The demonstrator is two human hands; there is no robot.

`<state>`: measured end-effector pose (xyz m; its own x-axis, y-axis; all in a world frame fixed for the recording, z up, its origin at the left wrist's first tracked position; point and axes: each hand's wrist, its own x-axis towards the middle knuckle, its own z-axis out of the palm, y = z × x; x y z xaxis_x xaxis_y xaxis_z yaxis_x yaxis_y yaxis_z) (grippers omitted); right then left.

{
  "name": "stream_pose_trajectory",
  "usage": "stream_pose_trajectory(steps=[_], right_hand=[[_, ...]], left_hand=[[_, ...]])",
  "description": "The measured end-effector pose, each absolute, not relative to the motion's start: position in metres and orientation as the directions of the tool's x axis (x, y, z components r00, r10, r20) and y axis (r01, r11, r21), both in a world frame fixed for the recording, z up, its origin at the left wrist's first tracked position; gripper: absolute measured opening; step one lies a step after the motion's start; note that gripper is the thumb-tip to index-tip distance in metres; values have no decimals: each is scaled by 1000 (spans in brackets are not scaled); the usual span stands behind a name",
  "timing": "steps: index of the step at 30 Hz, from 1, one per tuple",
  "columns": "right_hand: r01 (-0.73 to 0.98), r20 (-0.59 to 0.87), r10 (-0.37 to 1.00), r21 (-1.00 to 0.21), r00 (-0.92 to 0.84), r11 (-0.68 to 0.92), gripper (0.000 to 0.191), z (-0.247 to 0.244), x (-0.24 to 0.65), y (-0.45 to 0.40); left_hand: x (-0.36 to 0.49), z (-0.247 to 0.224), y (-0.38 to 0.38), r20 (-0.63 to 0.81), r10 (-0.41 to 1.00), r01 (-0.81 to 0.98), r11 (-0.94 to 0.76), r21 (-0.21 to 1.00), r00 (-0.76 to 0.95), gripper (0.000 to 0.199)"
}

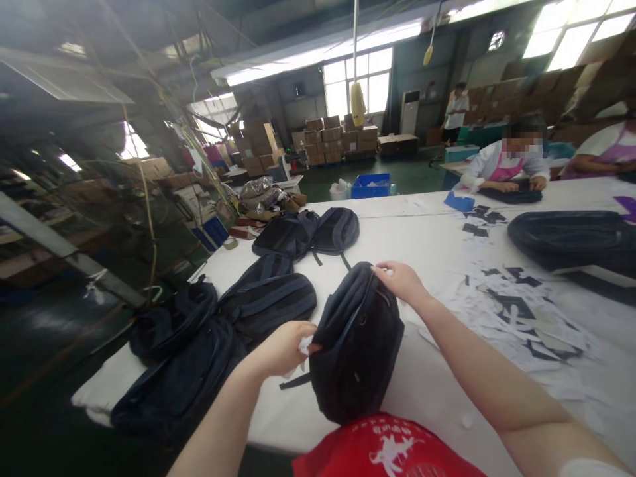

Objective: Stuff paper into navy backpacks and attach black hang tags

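Note:
A dark navy backpack (360, 344) stands tilted at the near edge of the white table, against the red shirt. Its left side is gripped by my left hand (288, 348), with a bit of white paper at the fingers. My right hand (401, 281) pinches the top of the same backpack, a small white scrap by its fingertips. A loose strap (295, 381) sticks out below my left hand. Left of it lie more dark backpacks (273, 301), and two (335, 230) rest further back.
Paper and dark fabric scraps (527, 315) cover the table's right part. Another dark backpack (571, 242) lies at the right. Across the table a person (517, 156) handles a dark item. A blue crate (371, 185) and stacked cartons (328, 140) stand behind.

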<state>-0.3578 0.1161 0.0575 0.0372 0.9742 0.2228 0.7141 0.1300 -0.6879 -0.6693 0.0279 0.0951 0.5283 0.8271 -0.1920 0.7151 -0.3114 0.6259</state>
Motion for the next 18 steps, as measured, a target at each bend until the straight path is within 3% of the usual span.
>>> stream_pose_trajectory(steps=[4,10,14,18], right_hand=[[774,103,994,-632,38,36,24,69,-346,122],[785,25,999,-619,39,-15,21,72,-331,120],[829,78,996,-559,43,8,15,76,-327,119],[870,170,984,-491,58,34,19,81,-332,109]], left_hand=[[-650,96,20,-120,760,662,-462,590,638,14],[-629,88,9,-93,823,715,-424,555,560,26],[-612,79,6,-60,878,780,-389,490,475,41],[-604,74,8,-28,897,708,-329,625,441,45]])
